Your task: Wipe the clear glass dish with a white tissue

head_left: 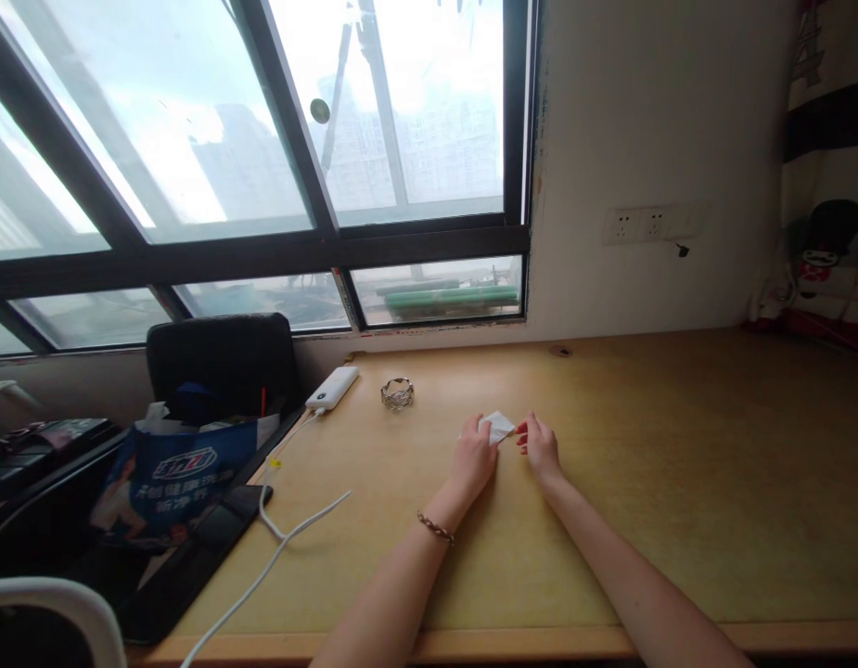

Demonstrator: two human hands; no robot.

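A small piece of folded white paper (499, 427), or possibly tissue, lies on the wooden table, with a pointed corner to the right. My left hand (474, 456), a braided bracelet on its wrist, grips the paper from its left side, thumb and fingers at its edges. Close to the pointed corner is my right hand (538, 445). Its fingers are curved and apart, the index fingertip near or touching the tip; I cannot tell which. Nothing shows inside the right hand.
A silver openwork ring-shaped object (398, 394) stands left of my hands. Beyond it lies a white power bank (333, 389) with a white cable (289, 535) trailing to the front edge. A blue bag (182, 478) sits on the black chair (224, 357) at the left.
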